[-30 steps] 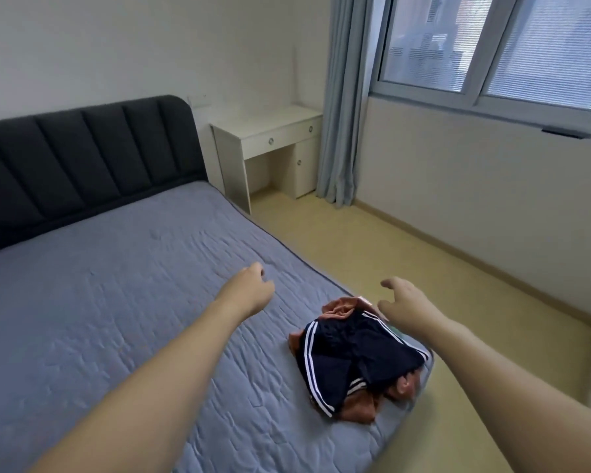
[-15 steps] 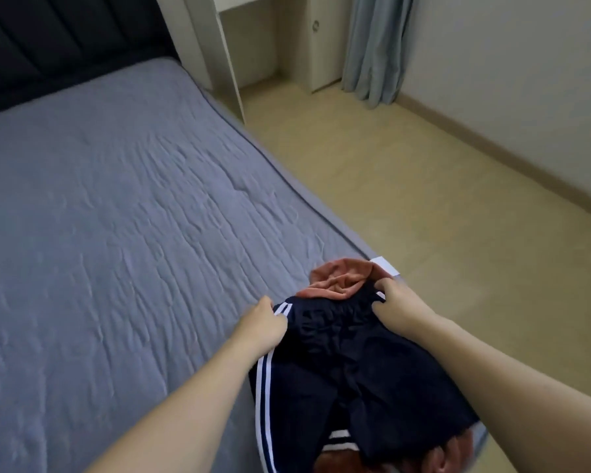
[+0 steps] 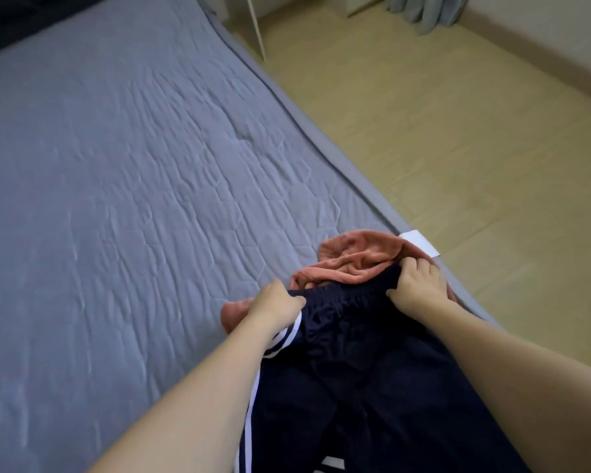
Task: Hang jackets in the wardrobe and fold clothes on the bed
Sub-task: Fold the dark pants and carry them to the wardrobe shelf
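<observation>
Since half a second ago we have leaned in closer, and both hands have closed on the waistband rather than just touching it. The grey quilted bed cover fills the left and far side, with the pale wooden floor to the right. Near the bed's right edge lies the pair of navy track trousers with white side stripes, spread over a crumpled rust-orange garment that shows at the far end. Our left hand pinches the left end of the elastic waistband, fingers curled round it; our right hand pinches the right end the same way. The waistband runs taut between the two grips, the legs trailing towards us. To do this well, we judge we should lift evenly, shake the legs straight clear of the orange cloth, then lay them flat on the bare cover to the left.
</observation>
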`<state>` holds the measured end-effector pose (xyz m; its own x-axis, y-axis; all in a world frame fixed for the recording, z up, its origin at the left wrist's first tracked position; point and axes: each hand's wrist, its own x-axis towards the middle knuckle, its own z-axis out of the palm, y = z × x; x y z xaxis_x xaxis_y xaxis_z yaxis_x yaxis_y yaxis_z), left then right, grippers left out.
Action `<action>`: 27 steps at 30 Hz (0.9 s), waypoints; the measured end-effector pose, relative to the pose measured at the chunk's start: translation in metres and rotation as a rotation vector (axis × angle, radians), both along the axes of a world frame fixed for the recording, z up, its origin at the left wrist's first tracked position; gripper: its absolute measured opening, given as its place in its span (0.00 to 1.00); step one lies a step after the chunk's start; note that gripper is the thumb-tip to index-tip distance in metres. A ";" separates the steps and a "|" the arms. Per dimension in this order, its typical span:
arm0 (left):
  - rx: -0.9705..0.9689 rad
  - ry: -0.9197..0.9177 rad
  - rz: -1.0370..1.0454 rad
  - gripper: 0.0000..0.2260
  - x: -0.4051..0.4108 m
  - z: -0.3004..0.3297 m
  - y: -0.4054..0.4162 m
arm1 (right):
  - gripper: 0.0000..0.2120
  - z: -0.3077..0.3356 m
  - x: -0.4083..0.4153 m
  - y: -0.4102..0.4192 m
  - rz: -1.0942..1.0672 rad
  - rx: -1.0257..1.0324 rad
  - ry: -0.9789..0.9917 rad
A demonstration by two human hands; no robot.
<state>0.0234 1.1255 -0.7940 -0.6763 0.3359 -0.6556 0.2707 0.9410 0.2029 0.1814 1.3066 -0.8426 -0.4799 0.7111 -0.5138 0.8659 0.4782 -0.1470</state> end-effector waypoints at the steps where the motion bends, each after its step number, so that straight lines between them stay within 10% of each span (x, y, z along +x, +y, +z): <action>1: 0.011 -0.002 -0.085 0.13 0.005 0.009 -0.004 | 0.29 0.004 -0.001 0.003 0.005 -0.045 0.012; 6: 0.139 -0.042 -0.437 0.02 0.025 0.048 -0.044 | 0.21 0.036 0.003 -0.008 0.036 -0.068 0.010; 13: 0.227 0.165 0.021 0.09 0.011 0.162 -0.135 | 0.09 0.171 -0.011 -0.076 0.013 -0.164 0.397; 27: 0.511 0.669 0.378 0.05 -0.016 0.610 -0.444 | 0.11 0.639 -0.104 -0.325 0.518 -0.182 0.835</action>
<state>0.0073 0.6818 -0.1840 -0.9845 0.1567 0.0787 0.1744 0.8299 0.5300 0.0771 0.9811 -0.2031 -0.9654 0.2558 0.0497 0.1424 0.6774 -0.7217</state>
